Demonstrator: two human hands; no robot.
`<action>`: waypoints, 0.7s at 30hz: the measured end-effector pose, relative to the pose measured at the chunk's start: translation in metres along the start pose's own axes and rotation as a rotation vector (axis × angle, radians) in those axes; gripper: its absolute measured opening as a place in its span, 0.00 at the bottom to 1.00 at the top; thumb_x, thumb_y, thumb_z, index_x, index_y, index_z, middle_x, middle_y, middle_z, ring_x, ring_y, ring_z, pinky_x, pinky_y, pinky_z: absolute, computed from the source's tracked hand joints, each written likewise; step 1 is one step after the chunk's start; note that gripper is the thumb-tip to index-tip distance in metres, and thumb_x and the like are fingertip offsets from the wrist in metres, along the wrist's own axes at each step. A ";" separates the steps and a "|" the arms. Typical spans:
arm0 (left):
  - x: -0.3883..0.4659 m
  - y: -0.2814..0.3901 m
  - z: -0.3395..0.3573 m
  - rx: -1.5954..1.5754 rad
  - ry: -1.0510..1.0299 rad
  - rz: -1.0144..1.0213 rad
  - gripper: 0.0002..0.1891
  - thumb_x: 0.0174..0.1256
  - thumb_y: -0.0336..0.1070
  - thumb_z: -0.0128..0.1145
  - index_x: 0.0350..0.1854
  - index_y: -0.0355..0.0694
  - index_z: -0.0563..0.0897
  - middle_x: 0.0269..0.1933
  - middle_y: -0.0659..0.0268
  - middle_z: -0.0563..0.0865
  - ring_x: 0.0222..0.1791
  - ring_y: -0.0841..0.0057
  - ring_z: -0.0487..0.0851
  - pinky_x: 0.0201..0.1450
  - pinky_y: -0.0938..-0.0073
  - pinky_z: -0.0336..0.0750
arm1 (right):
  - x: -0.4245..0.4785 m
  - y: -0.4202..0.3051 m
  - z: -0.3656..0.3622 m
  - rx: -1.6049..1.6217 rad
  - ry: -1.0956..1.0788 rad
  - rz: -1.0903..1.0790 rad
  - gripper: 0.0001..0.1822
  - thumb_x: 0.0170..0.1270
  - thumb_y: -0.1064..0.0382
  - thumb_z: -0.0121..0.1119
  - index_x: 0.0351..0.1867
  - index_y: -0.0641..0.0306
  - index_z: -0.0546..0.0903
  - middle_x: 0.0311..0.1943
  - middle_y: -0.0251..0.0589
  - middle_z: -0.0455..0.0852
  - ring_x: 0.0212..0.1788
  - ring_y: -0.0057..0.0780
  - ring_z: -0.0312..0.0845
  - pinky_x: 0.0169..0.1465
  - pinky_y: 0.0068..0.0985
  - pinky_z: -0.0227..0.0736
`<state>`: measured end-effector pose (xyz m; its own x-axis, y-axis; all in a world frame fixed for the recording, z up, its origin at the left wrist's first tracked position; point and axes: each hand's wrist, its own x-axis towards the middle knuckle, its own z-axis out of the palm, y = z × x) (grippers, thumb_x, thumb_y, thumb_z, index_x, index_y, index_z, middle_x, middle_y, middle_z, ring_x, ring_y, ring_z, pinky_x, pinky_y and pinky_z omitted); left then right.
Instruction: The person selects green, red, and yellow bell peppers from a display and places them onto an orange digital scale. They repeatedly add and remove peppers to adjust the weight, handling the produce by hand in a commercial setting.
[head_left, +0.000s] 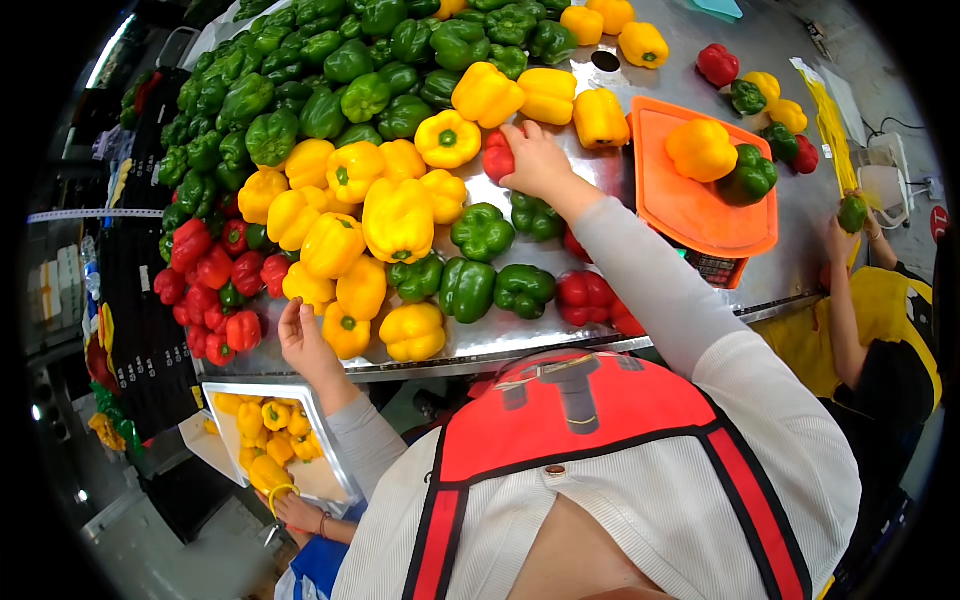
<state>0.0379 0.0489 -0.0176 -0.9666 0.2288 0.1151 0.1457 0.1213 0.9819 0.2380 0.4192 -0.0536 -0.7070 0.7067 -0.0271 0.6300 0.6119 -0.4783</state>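
My right hand reaches over the metal table and grips a red bell pepper, with yellow bell peppers beside and beyond it. Below that wrist lie green bell peppers and, partly behind my sleeve, red bell peppers. My left hand hovers near the table's front edge with nothing in it, fingers loosely apart. Closest to it are a yellow bell pepper and the heap of yellow peppers. Small red peppers are piled further left.
A scale with an orange tray holds a yellow and a green pepper. Green peppers are heaped at the back. At lower left, another person's hand is by a white box of yellow peppers. A co-worker's hand holds a green pepper.
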 end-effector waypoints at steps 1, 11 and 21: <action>0.000 -0.001 0.001 0.013 0.001 0.005 0.11 0.74 0.30 0.61 0.54 0.30 0.82 0.51 0.62 0.86 0.51 0.77 0.83 0.58 0.77 0.76 | 0.008 0.001 -0.001 0.012 -0.078 0.032 0.47 0.45 0.51 0.78 0.70 0.58 0.73 0.64 0.58 0.75 0.65 0.60 0.72 0.66 0.44 0.73; 0.017 -0.038 -0.038 0.067 0.091 0.043 0.11 0.73 0.29 0.63 0.52 0.32 0.83 0.48 0.64 0.87 0.47 0.81 0.83 0.54 0.79 0.77 | -0.147 0.025 -0.147 0.116 0.437 -0.091 0.44 0.45 0.60 0.80 0.67 0.60 0.73 0.62 0.52 0.77 0.65 0.51 0.72 0.69 0.43 0.67; 0.079 -0.089 -0.062 0.359 0.206 0.088 0.16 0.68 0.33 0.67 0.53 0.32 0.83 0.48 0.62 0.87 0.46 0.75 0.83 0.53 0.73 0.78 | -0.212 0.116 -0.138 -0.087 0.473 0.175 0.35 0.54 0.62 0.78 0.66 0.59 0.78 0.73 0.56 0.66 0.70 0.56 0.68 0.65 0.39 0.76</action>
<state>-0.0643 -0.0037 -0.0867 -0.9639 0.0599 0.2593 0.2582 0.4472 0.8564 0.5053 0.3889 0.0178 -0.3783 0.8723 0.3097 0.7647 0.4830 -0.4264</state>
